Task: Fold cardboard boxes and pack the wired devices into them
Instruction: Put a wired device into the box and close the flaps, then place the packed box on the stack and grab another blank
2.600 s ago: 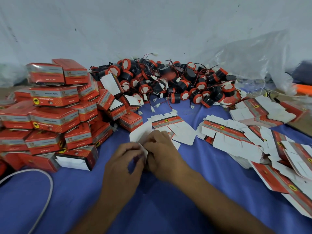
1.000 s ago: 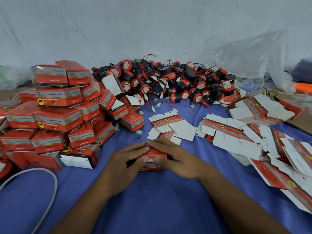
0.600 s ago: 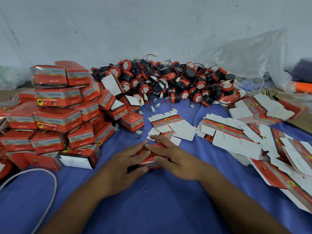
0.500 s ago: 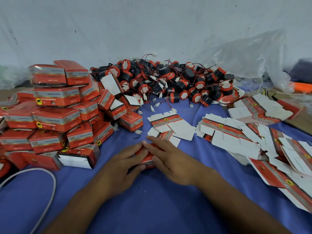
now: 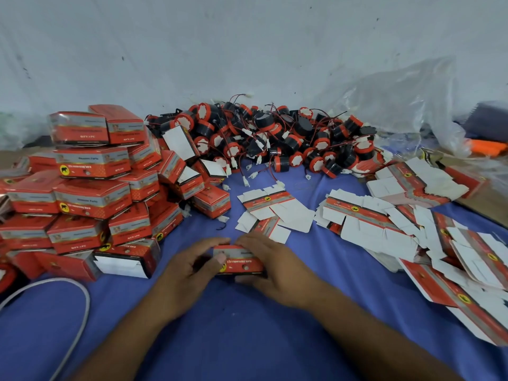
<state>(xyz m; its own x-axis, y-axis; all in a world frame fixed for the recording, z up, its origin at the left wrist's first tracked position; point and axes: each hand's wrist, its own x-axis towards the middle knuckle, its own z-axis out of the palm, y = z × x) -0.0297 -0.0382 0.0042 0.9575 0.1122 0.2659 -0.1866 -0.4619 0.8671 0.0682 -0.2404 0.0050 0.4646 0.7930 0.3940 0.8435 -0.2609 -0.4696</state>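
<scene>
On the blue counter (image 5: 247,339), your left hand (image 5: 189,273) and right hand (image 5: 277,268) are gripping a box (image 5: 239,259), devices (image 5: 275,136) lying at twelve o'clock.

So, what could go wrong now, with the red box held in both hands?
1. The stack of boxes near the left hand is piled unevenly; a bump might topple it.
2. The wired devices lie tangled; pulling one may drag others.
3. With the right hand also gripping, the red box may crumple.
</scene>
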